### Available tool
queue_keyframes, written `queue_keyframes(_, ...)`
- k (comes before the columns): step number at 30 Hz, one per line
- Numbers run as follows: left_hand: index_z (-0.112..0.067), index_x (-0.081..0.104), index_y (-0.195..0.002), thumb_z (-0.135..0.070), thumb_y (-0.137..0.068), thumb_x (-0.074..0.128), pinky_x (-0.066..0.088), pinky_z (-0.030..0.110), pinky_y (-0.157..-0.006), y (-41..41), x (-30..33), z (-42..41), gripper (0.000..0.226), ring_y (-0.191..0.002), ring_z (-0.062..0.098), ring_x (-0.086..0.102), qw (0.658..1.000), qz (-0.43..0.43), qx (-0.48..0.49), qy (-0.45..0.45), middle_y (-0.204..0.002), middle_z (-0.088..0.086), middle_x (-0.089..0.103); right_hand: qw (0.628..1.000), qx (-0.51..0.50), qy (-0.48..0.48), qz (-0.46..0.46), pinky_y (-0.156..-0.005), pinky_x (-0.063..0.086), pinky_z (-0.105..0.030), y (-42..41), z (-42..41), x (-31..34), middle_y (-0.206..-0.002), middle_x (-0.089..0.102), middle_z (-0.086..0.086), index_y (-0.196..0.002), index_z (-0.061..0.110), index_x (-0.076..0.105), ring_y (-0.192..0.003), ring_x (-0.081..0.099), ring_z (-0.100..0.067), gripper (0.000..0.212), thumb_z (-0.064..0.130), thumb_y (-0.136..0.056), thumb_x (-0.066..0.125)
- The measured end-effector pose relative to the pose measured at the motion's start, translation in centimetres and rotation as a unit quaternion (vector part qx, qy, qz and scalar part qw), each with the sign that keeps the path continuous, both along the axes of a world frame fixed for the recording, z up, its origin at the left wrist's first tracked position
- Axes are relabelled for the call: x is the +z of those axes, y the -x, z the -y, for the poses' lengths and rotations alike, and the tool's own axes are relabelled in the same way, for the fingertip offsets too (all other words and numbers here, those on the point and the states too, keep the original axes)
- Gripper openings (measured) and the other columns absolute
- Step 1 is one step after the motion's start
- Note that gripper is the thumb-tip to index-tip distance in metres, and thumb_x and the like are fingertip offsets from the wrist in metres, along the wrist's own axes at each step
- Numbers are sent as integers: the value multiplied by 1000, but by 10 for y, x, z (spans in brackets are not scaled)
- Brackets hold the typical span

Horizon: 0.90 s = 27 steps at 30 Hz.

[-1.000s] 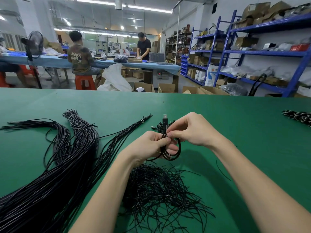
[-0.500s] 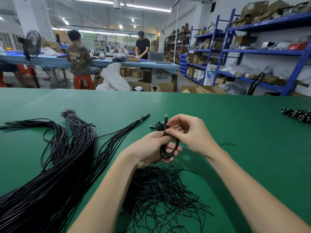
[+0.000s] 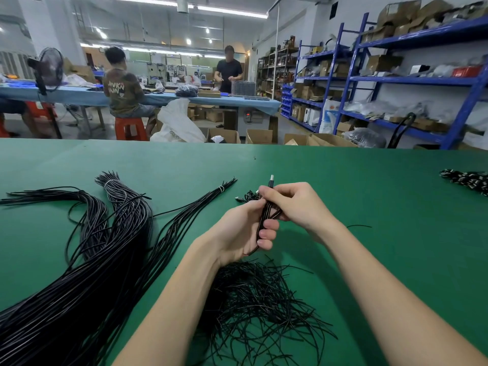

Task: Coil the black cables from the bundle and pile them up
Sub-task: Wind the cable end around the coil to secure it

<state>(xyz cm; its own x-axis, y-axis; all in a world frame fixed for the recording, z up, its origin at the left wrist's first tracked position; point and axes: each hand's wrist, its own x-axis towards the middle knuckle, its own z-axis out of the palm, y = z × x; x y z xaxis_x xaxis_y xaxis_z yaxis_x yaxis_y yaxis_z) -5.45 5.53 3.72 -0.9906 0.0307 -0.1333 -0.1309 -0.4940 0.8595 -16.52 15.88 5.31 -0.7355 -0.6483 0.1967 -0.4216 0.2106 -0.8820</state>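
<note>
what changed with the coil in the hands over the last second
The coiled cable went from an open round loop hanging below the fingers to a flattened, narrow bunch, squeezed upright between both hands. The left hand closed its fingers round the lower part; the right hand kept pinching the top near the plug. The big cable bundle and the pile of thin ties stayed put.

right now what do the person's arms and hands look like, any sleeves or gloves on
Both forearms are bare up to the frame edge, with no sleeves in view. The left hand and right hand wear no gloves, and no rings, watch or wristbands show. Nails are short and unpainted.
</note>
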Motion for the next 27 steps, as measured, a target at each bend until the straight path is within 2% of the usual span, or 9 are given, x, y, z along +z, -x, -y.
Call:
queue_keyframes(3,-3,55,-98,-24,-104,27,25,19,-45,2,-1,3,36,-54,9,28,999,16,28,-38,-65,-3,35,993,39,36,106,-54,44,-16,3,-2,1,-71,67,0,-86,12,78,-56,51,-8,19,27,-95,70)
queue_keyframes(6,-8,50,-98,-17,-103,24,23,17,-43,3,-5,4,29,-50,7,27,997,33,45,-49,-62,-5,34,978,68,28,193,-53,44,-14,7,-6,4,-76,66,-3,-92,8,78,-58,53,-6,11,18,-92,73)
queue_keyframes(10,-9,51,-97,-14,-107,27,23,18,-45,4,-9,5,27,-52,7,29,998,12,68,1,-63,-4,37,987,45,3,156,-53,47,-15,9,-5,6,-64,68,-1,-92,9,80,-54,55,-7,17,25,-88,79)
queue_keyframes(15,-6,50,-100,-12,-108,33,27,18,-46,1,-10,7,20,-54,8,33,997,-7,78,26,-66,-2,42,988,56,10,141,-52,48,-14,11,-9,8,-64,71,-3,-77,11,81,-49,55,-6,15,24,-84,82)
queue_keyframes(20,-5,56,-99,-14,-109,31,28,18,-47,6,-11,1,28,-54,8,34,990,-15,93,109,-64,-4,44,989,41,15,142,-50,48,-15,15,-11,6,-67,72,-11,-78,7,81,-49,54,-7,20,26,-81,84)
queue_keyframes(23,-9,61,-96,-18,-110,32,31,18,-49,7,-11,0,33,-55,7,35,982,-21,95,164,-65,-6,44,989,41,20,142,-50,48,-15,15,-13,2,-65,71,-11,-74,11,81,-50,54,-8,23,33,-82,84)
queue_keyframes(27,-5,64,-98,-17,-109,34,29,17,-48,9,-13,0,34,-55,6,34,985,-19,101,141,-66,-5,43,989,36,23,139,-49,48,-15,11,-13,-1,-64,70,-7,-68,15,79,-50,55,-7,26,35,-84,82)
